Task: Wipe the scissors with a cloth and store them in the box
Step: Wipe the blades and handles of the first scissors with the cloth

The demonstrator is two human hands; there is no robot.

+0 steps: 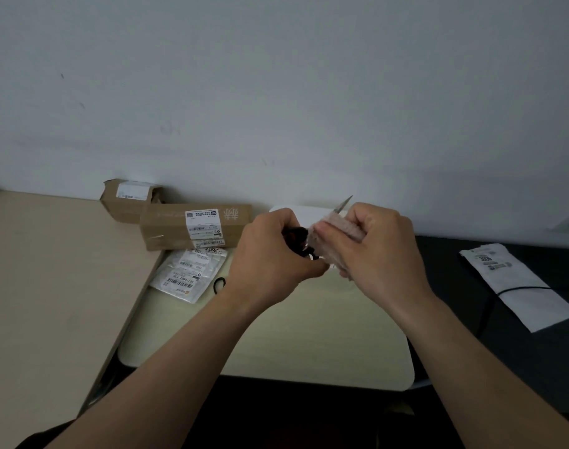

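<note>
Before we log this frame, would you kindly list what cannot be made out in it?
Head view:
1. Blades of the scissors: wrapped in the pink cloth gripped by the right hand; only the tip shows.
2. Scissor handles: mostly covered by the left hand.
3. Labels on the long cardboard box: too small and blurred to read.
4. The smaller cardboard box behind it: partly hidden by the long box.

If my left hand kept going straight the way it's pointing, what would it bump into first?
Most likely the pink cloth that the right hand grips around the scissors. The left hand, holding the black handles, points up and right at it, with hardly any gap, though depth is unclear.
</note>
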